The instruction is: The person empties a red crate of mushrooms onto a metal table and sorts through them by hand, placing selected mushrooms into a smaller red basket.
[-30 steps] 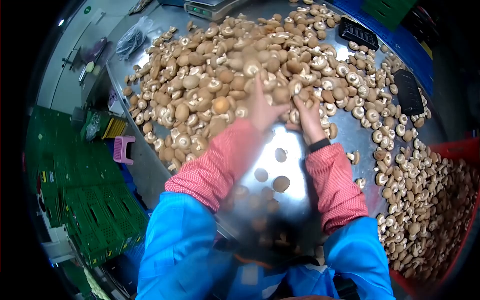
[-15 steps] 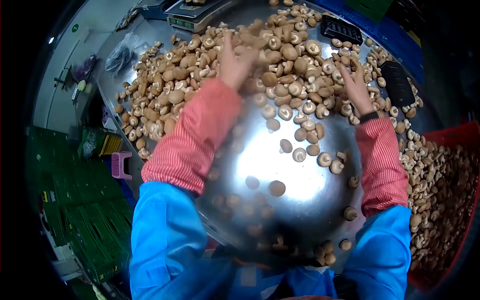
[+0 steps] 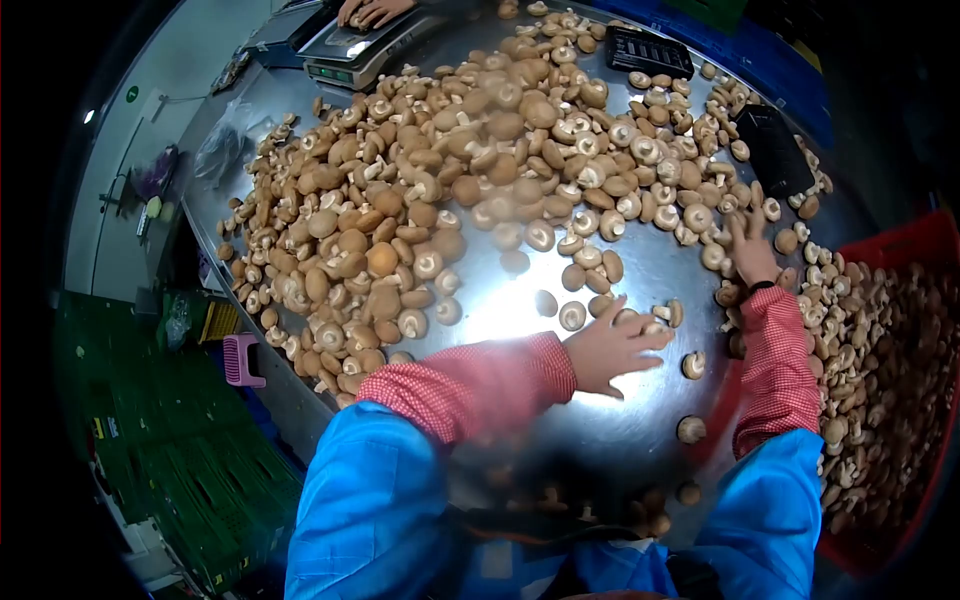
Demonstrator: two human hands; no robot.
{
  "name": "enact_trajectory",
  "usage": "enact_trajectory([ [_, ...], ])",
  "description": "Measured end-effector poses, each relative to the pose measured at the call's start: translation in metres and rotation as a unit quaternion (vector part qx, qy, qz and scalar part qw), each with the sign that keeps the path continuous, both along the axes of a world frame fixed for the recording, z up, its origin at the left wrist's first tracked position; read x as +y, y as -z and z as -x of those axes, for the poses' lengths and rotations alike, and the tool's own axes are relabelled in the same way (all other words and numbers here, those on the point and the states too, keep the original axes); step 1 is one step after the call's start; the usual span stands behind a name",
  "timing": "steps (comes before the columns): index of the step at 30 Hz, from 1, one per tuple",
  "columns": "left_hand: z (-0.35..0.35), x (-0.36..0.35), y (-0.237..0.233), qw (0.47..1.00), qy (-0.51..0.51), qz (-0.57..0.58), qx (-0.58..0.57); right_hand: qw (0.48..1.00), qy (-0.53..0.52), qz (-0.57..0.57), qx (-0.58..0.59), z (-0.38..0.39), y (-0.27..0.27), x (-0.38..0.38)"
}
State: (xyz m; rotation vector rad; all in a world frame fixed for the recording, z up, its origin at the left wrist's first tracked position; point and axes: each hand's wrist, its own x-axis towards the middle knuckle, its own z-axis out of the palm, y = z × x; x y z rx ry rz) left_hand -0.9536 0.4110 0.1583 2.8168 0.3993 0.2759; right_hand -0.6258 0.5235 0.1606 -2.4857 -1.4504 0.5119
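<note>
Brown-capped mushrooms with pale stems (image 3: 385, 215) lie heaped across a shiny metal table (image 3: 520, 295). My left hand (image 3: 612, 352) is over the bare metal near the middle, palm down with its fingers spread. Its fingertips are beside a few loose mushrooms (image 3: 668, 313); whether they touch is hard to tell. At the right end of the heap, my right hand (image 3: 752, 252) reaches among mushrooms (image 3: 714, 257) with its fingers apart. Nothing shows gripped in either hand.
A red crate (image 3: 905, 232) full of mushrooms stands at the right. Two black trays (image 3: 648, 53) (image 3: 775, 152) lie toward the back. Another person's hands (image 3: 375, 12) are at a scale (image 3: 345, 65). A clear plastic bag (image 3: 222, 140) and a pink stool (image 3: 242, 360) are at left.
My left hand has come from the heap toward me and to the right, over the metal. My right hand has moved lower and right. Another person's hands have appeared at the scale.
</note>
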Motion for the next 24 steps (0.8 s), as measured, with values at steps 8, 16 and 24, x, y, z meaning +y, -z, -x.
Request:
enact_trajectory([
  [8,0.025,0.085,0.0,0.981,-0.149,-0.095,0.074,0.923,-0.05,-0.23,0.304,0.119,0.026,0.037],
  [16,0.088,0.16,-0.04,0.922,-0.277,-0.229,0.146,0.912,-0.161,-0.269,0.266,0.211,-0.044,0.018],
  [24,0.156,0.172,-0.047,0.889,-0.444,-0.107,0.016,0.959,-0.183,-0.183,0.112,0.141,-0.072,-0.062],
])
